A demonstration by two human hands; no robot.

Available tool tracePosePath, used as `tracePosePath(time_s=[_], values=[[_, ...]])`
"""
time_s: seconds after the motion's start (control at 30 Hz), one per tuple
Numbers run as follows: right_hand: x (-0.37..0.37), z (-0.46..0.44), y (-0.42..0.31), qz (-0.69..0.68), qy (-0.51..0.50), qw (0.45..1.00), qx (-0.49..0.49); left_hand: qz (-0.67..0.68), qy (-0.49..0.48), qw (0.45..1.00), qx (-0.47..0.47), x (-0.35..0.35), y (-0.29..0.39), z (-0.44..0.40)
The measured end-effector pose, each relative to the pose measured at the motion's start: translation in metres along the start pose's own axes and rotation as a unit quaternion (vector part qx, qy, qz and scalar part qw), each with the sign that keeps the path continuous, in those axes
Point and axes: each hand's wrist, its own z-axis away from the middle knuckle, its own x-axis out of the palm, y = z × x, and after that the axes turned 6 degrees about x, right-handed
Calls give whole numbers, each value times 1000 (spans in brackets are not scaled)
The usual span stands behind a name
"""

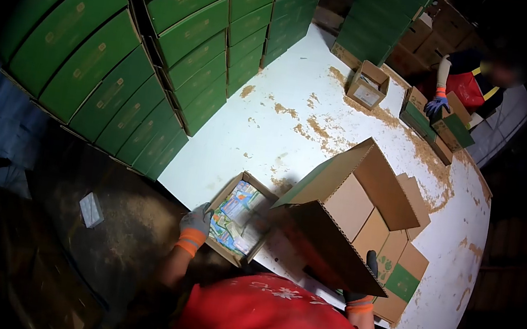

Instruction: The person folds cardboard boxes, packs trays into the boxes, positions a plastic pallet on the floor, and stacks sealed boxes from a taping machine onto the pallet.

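Observation:
My left hand (197,220), in a grey glove with an orange cuff, grips the left wall of a small open cardboard box (224,200). Colourful printed packets (240,211) lie inside that box, at the table's near edge. To its right, a large open carton (336,171) stands tilted with its flaps raised. Smaller brown boxes (351,206) fill the carton. My right hand (369,271), in a dark glove, holds the carton's near flap, its thumb over the inner side. The rest of that hand is hidden behind the flap.
Green cartons (182,21) are stacked high along the table's left side. Brown shavings lie scattered over the white table (268,132). Farther back are a small open box (368,88) and a co-worker (470,85) handling green-and-brown boxes (438,124). A white packet (91,210) lies at left.

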Motion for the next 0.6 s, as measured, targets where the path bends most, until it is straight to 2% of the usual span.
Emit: tracePosePath(time_s=[0.07, 0.13, 0.17, 0.27, 0.33, 0.43, 0.5, 0.53, 0.57, 0.6], values=[[11, -1, 5, -11, 3, 1000, 9, -30, 0, 999, -31, -17, -1, -6], [31, 1, 12, -34, 10, 999, 27, -1, 26, 999, -24, -28, -21, -14], [30, -3, 12, -26, 4, 999, 32, 19, 51, 998, -10, -34, -31, -16], [27, -15, 13, -1, -14, 998, 57, 5, 57, 997, -49, -57, -43, -26], [11, -39, 13, -2, -7, 999, 52, -2, 58, 996, -65, -64, -50, -29], [41, -55, 23, 17, -14, 1000, 18, 50, 70, 993, -82, -61, -65, -32], [61, -68, 36, 194, 62, 966, -159, 74, 83, 988, -106, -58, -63, -29], [60, -79, 39, 340, 18, 903, -261, 71, 94, 988, -97, -45, -78, -29], [51, -98, 39, 473, -21, 807, -353, 68, 105, 988, -90, -34, -93, -30], [58, -117, 41, 411, -30, 860, -301, 91, 103, 986, -96, -27, -99, -29]])
